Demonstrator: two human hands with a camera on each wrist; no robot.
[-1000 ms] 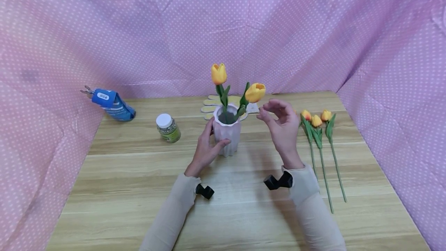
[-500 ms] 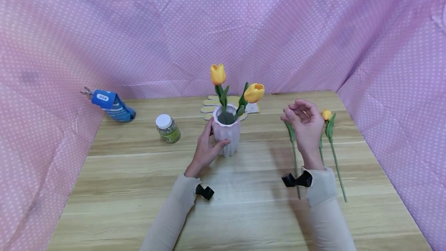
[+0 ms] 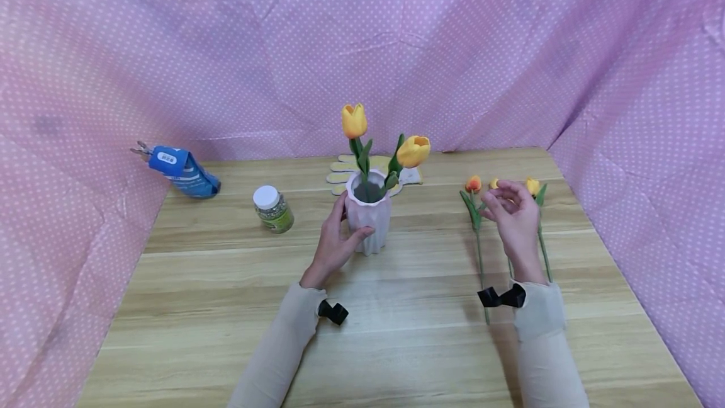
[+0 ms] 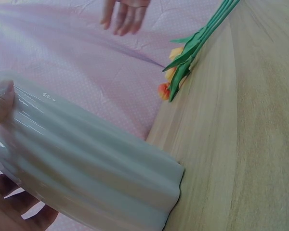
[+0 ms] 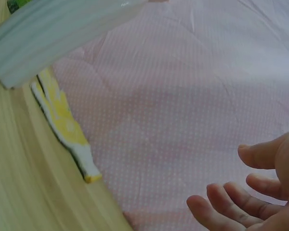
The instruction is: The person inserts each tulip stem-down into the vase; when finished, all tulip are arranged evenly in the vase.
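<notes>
A pale, wavy-sided vase [image 3: 369, 222] stands upright on the table, with two yellow tulips [image 3: 354, 121] leaning out of its mouth. My left hand [image 3: 334, 247] grips the vase's side, thumb in front and fingers behind. On the right lie several loose long-stemmed tulips, one with an orange-red head [image 3: 473, 184]. My right hand [image 3: 518, 225] is over them, its fingers loosely bent and holding nothing. It partly hides the middle stems from the head camera. In the left wrist view, the right hand [image 4: 126, 14] hangs apart from the tulips [image 4: 183, 60].
Behind the vase lies a yellow-and-white work glove [image 3: 342, 176]. A white-lidded jar [image 3: 274, 209] of small grains stands left of the vase. Farther left, at the back corner, is a blue bag [image 3: 187, 172] with metal tool tips sticking out. Pink dotted cloth [image 3: 362, 49] surrounds the table.
My right hand has moved right and slightly nearer from beside the vase to over the loose tulips, uncovering the orange-red one. The left hand and the vase have hardly moved.
</notes>
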